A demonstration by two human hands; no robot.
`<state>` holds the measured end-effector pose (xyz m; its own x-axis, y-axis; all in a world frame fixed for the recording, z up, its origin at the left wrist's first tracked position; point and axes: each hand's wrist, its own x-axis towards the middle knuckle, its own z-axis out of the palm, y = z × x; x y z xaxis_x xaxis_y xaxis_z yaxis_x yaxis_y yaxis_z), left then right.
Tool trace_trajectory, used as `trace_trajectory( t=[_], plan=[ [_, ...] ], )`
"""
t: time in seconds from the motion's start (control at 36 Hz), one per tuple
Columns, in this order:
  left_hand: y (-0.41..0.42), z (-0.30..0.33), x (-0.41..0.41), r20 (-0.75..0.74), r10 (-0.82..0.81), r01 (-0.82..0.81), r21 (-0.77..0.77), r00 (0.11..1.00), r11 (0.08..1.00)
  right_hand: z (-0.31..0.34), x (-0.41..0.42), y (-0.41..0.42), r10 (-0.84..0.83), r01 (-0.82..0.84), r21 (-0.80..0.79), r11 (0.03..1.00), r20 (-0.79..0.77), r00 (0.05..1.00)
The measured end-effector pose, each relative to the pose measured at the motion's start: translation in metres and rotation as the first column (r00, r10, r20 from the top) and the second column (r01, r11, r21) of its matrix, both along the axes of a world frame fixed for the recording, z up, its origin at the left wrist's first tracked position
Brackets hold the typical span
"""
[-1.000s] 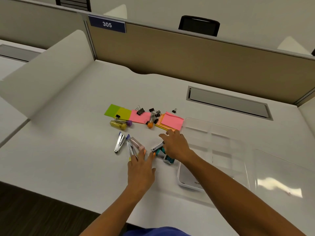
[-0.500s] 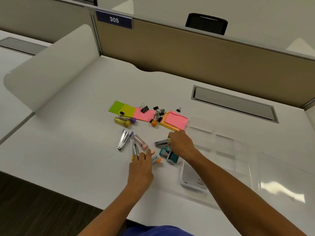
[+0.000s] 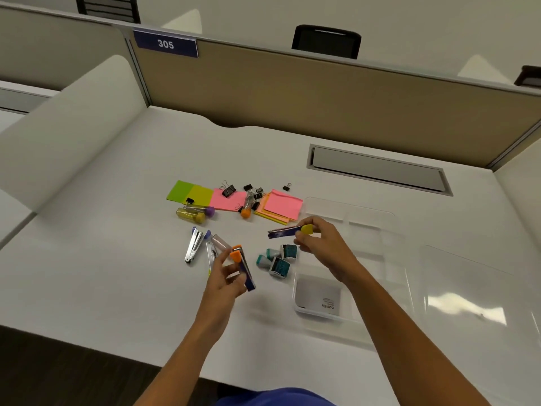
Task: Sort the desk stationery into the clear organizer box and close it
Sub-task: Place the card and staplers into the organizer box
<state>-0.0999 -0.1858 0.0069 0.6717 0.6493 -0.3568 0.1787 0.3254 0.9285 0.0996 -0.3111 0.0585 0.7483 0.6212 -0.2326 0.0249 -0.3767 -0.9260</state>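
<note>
My left hand (image 3: 227, 275) holds a small stapler with an orange end (image 3: 242, 265) lifted off the desk. My right hand (image 3: 323, 244) grips a second small stapler with a yellow end (image 3: 288, 231) above the desk, just left of the clear organizer box (image 3: 351, 259). The box stands open with a white label card on its floor, and its clear lid (image 3: 468, 294) lies to the right. Three teal stamps (image 3: 278, 259) sit between my hands. Two more staplers (image 3: 194, 244) lie to the left.
Green, pink and orange sticky notes (image 3: 281, 205) lie further back with several black binder clips (image 3: 251, 191) and small capped tubes (image 3: 194, 213). A cable hatch (image 3: 377, 168) is set in the desk at the back right. Partition walls close the back and left.
Both hands lifted off the desk, each raising a small stapler. The teal stamps once covered by my right hand now lie exposed.
</note>
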Motion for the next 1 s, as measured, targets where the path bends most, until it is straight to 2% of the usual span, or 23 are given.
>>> trace_trajectory(
  t=[0.11,0.17,0.28,0.39,0.53,0.64,0.69,0.86,1.0],
  plan=[
    [-0.004,0.008,0.005,0.126,0.044,-0.020,-0.189,0.991,0.982,0.012,0.002,-0.029,-0.081,0.103,0.142,0.984,-0.157,0.984],
    [-0.007,0.012,0.007,0.169,0.047,-0.006,-0.236,0.984,0.972,0.018,0.002,-0.045,-0.118,0.175,0.222,0.959,-0.247,0.962],
    [-0.014,0.019,0.009,0.197,0.020,0.024,-0.216,0.980,0.976,0.025,0.002,-0.079,-0.162,0.283,0.344,0.895,-0.342,0.926],
    [-0.019,0.019,0.011,0.228,-0.020,0.069,-0.208,0.973,0.976,0.025,0.001,-0.113,-0.127,0.322,0.450,0.833,-0.410,0.903],
    [-0.025,0.015,0.016,0.211,-0.076,0.111,-0.159,0.975,0.981,0.023,0.004,-0.149,-0.196,0.376,0.437,0.817,-0.404,0.894],
    [-0.031,0.013,0.019,0.207,-0.115,0.145,-0.136,0.971,0.980,0.018,0.004,-0.167,-0.330,0.383,0.272,0.883,-0.222,0.918],
    [-0.033,0.013,0.020,0.201,-0.141,0.166,-0.114,0.969,0.979,0.013,0.003,-0.174,-0.335,0.350,0.146,0.925,-0.118,0.935],
    [-0.038,0.017,0.022,0.181,-0.211,0.226,-0.061,0.960,0.972,-0.008,-0.002,-0.180,-0.118,0.114,-0.151,0.982,-0.019,0.993],
    [-0.040,0.017,0.020,0.162,-0.231,0.239,-0.029,0.959,0.971,-0.026,-0.003,-0.173,0.153,-0.057,-0.509,0.859,0.149,0.977]
  ],
)
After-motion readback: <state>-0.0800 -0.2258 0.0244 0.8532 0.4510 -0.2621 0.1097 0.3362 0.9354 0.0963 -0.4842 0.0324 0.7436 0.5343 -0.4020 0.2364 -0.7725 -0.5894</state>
